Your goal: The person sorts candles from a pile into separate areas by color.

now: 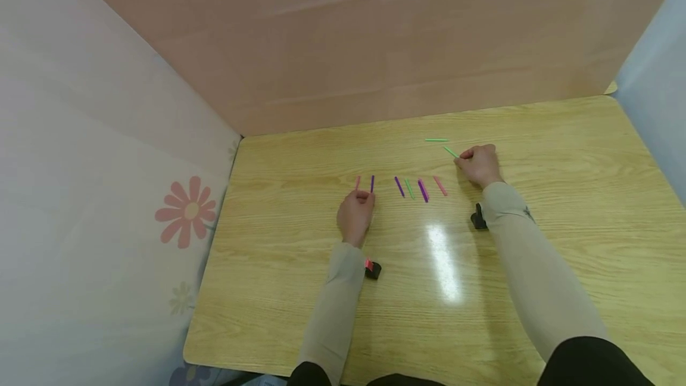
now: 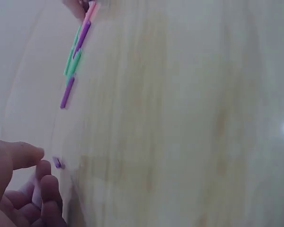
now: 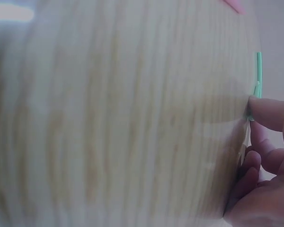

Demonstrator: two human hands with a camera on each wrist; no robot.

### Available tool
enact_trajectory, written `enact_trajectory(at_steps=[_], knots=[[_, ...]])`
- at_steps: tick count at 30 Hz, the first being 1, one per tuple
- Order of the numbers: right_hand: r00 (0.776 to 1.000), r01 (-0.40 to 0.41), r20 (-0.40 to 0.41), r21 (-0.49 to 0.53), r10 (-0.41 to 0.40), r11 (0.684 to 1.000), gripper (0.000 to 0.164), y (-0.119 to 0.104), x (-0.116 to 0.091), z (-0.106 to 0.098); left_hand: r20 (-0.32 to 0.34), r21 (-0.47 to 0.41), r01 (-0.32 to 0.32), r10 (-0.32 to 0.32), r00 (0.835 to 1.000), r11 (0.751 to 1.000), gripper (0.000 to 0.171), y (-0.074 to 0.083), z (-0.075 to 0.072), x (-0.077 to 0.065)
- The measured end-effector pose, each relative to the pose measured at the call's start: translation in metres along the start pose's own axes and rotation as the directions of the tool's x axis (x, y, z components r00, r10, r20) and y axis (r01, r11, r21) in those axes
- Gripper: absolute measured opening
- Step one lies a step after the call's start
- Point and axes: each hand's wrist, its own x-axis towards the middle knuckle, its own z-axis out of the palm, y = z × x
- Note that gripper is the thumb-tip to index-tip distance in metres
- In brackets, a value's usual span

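Note:
My right hand pinches one end of a thin green stick, which slants toward a second green stick lying level behind it. In the right wrist view, thumb and fingertip meet at the held stick's near end. My left hand is over the table with loosely bent fingers. Its fingertips hover beside a purple stick, a small gap showing between them in the left wrist view. A pink stick stands out past the left knuckles, its near end hidden by the hand.
Between the hands lie a purple stick, a green stick, a purple stick overlapping a pink one, and another pink stick. A brown panel stands behind the wooden table. A flowered curtain hangs at left.

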Motion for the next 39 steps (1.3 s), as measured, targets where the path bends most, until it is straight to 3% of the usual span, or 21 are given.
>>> enact_trajectory(at_steps=[7, 12, 21, 39], knots=[[1.0, -0.008, 0.008, 0.004, 0.008, 1.0, 0.036, 0.001, 0.001, -0.001, 0.053, -0.187, -0.072, 0.083, 0.995, 0.98, 0.023, 0.019, 0.011, -0.013], [1.0, -0.009, 0.007, 0.018, 0.009, 1.0, 0.035, 0.002, 0.003, 0.002, 0.092, -0.163, -0.103, 0.119, 0.989, 0.981, 0.022, 0.032, 0.02, -0.019], [1.0, -0.008, -0.02, 0.004, 0.008, 1.0, 0.035, 0.001, 0.003, 0.005, 0.147, -0.107, -0.096, 0.111, 0.983, 0.99, 0.019, 0.043, 0.037, -0.024], [1.0, -0.012, -0.016, 0.0, 0.012, 1.0, 0.035, -0.002, 0.001, 0.004, 0.179, 0.028, -0.143, 0.136, 0.974, 0.989, 0.024, 0.052, 0.046, -0.026]])
